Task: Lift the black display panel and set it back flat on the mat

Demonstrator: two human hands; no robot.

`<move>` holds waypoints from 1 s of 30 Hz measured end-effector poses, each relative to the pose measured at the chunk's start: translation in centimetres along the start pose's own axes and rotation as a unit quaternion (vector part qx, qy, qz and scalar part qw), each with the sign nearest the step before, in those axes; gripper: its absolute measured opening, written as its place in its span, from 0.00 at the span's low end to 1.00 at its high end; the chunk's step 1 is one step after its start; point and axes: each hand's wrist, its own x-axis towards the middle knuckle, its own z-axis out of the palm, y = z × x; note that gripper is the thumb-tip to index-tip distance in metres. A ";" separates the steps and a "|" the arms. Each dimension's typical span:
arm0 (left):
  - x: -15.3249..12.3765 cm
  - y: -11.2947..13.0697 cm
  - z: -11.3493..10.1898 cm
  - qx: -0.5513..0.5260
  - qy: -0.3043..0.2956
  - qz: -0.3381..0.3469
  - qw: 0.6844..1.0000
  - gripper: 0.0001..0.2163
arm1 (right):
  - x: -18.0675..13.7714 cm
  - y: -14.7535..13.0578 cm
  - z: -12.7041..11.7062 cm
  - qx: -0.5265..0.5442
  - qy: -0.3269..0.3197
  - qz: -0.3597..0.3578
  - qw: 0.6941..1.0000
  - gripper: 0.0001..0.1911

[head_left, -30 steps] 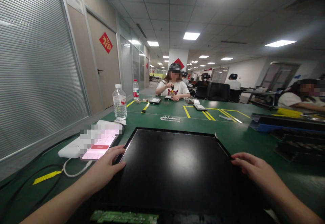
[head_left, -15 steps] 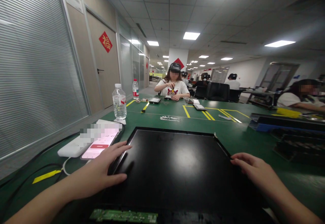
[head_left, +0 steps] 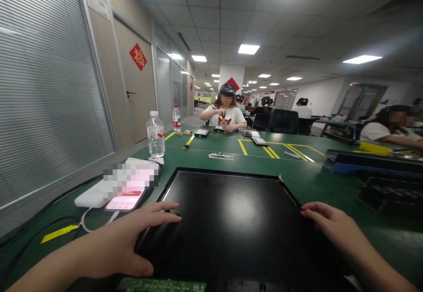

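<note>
A large flat black panel (head_left: 231, 221) lies on the green table (head_left: 317, 181) right in front of me. My left hand (head_left: 132, 239) rests open on its left edge, fingers stretched across the near left corner and thumb by the front rim. My right hand (head_left: 330, 226) lies open on the panel's right edge, fingers pointing left. A strip of green circuit board (head_left: 161, 285) shows along the panel's near edge.
A phone with a lit screen (head_left: 127, 195) lies on a white power bank (head_left: 90, 197) with a cable, left of the panel. Two water bottles (head_left: 155, 134) stand further back. A blue tray (head_left: 373, 162) sits at right. Other people sit at the far end and right.
My left hand has slid back toward me and further onto the panel's left edge, fingers reaching across it. The right hand has barely moved.
</note>
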 end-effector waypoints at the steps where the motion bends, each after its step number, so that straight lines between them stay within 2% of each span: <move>1: 0.0 0.1 0.0 -0.002 0.000 0.001 1.000 0.41 | 0.0 0.0 0.0 -0.001 0.001 -0.001 1.000 0.28; 10: -0.5 2.2 -0.4 -0.018 0.007 0.005 1.000 0.35 | 0.0 0.0 0.2 0.002 0.001 -0.005 1.000 0.28; 19: -0.6 1.8 0.0 -0.031 -0.016 0.005 0.999 0.30 | -0.4 -0.6 -0.1 0.002 0.000 0.006 1.000 0.28; 25: -0.6 1.6 0.1 -0.027 0.005 0.022 0.999 0.26 | 0.0 -0.3 0.2 0.005 -0.008 0.010 1.000 0.28; 30: -0.4 1.4 0.2 -0.013 0.006 0.014 1.000 0.29 | 0.0 0.1 0.2 0.008 -0.011 0.008 1.000 0.28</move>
